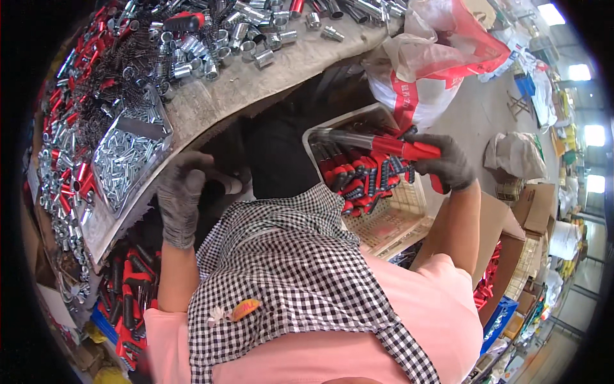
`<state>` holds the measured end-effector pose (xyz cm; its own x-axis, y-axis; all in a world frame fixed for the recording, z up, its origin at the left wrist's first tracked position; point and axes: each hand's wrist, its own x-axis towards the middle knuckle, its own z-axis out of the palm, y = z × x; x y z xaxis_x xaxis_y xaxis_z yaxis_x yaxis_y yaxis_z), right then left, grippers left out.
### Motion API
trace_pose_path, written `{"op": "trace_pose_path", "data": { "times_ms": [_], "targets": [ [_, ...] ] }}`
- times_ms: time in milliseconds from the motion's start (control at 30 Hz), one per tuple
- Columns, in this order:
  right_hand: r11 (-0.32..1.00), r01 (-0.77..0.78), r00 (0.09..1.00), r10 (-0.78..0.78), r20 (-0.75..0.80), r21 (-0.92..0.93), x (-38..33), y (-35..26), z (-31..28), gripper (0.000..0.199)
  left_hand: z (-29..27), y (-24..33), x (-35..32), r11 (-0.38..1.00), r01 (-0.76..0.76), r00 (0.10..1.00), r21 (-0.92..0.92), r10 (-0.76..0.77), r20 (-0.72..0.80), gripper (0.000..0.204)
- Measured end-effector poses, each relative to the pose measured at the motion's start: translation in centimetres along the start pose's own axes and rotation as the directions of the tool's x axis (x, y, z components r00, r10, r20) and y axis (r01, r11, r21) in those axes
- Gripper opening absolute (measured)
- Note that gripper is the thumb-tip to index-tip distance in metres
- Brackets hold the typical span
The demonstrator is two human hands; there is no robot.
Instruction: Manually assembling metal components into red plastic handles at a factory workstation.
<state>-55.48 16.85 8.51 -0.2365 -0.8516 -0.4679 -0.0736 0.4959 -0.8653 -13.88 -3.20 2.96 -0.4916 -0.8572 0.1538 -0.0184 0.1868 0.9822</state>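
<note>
Grey knit gloves cover both hands as we look down. Our right hand [451, 163] has its fingers closed around a red-handled tool [390, 145], its steel shaft pointing left. We see this tool across the upper part of a cream plastic crate [400, 232]; whether it touches the load below, we cannot tell. Inside that crate, red-and-black handles [361, 182] lie packed side by side.

Our left hand [180, 201] stands raised near the worktable [208, 105] edge, fingers loosely bent, thumb apart, the grasp open. Close by on the tabletop we note a shallow tray [167, 131] heaped with small steel pins [128, 163]. Beyond it: dark coil springs [121, 70] in a tangle, then silvery threaded sleeves [238, 38].

Beyond the crate we record a white-and-red woven sack [416, 99]; low on our left, more red-and-black tools [131, 288] fill a blue crate [104, 325].
</note>
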Motion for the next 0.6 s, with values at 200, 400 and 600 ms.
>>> {"op": "trace_pose_path", "data": {
  "times_ms": [200, 400, 600],
  "targets": [
    [0.692, -0.123, 0.975, -0.051, -0.218, -0.712, 12.0, 13.9, 1.4, 0.055, 2.6, -1.1, -0.2, 0.962, 0.108, 0.982, 0.252, -0.142, 0.123, 0.019],
    [0.550, -0.030, 0.965, -0.201, -0.167, -0.835, 16.1, 24.8, 7.5, 0.045, 1.2, -1.5, -0.5, 0.897, -0.108, 0.970, 0.429, 0.001, 0.242, 0.020],
    [0.353, 0.007, 0.992, 0.112, 0.050, -0.935, 15.6, 24.4, 5.1, 0.043, -0.3, -2.3, -3.4, 0.905, 0.113, 0.961, 0.411, -0.205, 0.186, 0.026]
  ]
}}
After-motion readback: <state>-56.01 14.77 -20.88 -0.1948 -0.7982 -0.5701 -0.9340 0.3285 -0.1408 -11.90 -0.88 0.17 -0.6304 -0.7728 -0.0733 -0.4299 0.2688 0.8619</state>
